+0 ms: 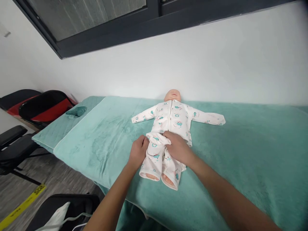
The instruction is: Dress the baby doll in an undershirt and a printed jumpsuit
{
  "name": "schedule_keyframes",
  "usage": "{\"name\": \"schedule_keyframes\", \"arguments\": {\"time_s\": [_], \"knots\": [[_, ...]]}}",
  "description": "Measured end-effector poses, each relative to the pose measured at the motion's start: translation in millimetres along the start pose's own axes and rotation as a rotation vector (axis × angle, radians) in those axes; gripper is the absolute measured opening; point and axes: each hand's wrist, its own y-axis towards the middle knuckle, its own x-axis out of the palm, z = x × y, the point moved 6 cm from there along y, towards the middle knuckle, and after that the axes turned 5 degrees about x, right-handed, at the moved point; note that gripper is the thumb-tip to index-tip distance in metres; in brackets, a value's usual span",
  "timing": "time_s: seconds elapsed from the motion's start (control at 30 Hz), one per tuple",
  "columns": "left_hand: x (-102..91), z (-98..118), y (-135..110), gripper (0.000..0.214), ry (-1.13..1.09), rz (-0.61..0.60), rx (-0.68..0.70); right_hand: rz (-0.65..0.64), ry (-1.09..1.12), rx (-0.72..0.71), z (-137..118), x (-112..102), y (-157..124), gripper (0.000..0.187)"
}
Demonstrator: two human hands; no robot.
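Observation:
A baby doll (172,95) lies on its back on the green-covered bed, its head toward the wall. It wears a white printed baby jacket (176,117) with both sleeves spread wide. White printed baby pants (154,157) cover its legs, and the feet show at the leg openings. My left hand (139,149) is closed on the waist of the pants at the left side. My right hand (177,146) grips the bunched waistband near the middle, just under the jacket's hem. The fingertips of both hands are partly hidden by cloth.
The green bed cover (240,154) spreads wide on both sides, with a face hole (76,111) at the far left. Black and red chairs (45,106) stand left of the bed. A black seat (79,203) with white cloth and cables is at bottom left. A white wall (216,64) rises behind.

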Motion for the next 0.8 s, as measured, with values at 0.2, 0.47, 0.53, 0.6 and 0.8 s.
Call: {"name": "schedule_keyframes", "arguments": {"time_s": [0.2,0.47,0.53,0.6,0.8], "knots": [[6.8,-26.6,-23.5,0.034,-0.095,0.010,-0.115,-0.144,0.057,0.003,-2.1,-6.4,-2.6,0.017],[2.7,-32.0,-76.1,0.044,-0.240,-0.229,-0.169,-0.262,-0.020,0.110,-7.4,-0.2,-11.5,0.056],[3.5,-28.2,-78.5,0.044,-0.195,-0.221,-0.140,-0.260,-0.076,0.028,-12.1,6.3,-11.2,0.038],[3.9,-24.5,-74.4,0.043,-0.131,-0.199,-0.085,-0.224,-0.092,-0.067,-16.0,8.6,-10.4,0.023],[0.2,-22.1,-39.2,0.041,0.110,0.004,0.024,-0.074,-0.042,-0.078,-9.4,2.5,-5.7,0.026]]}}
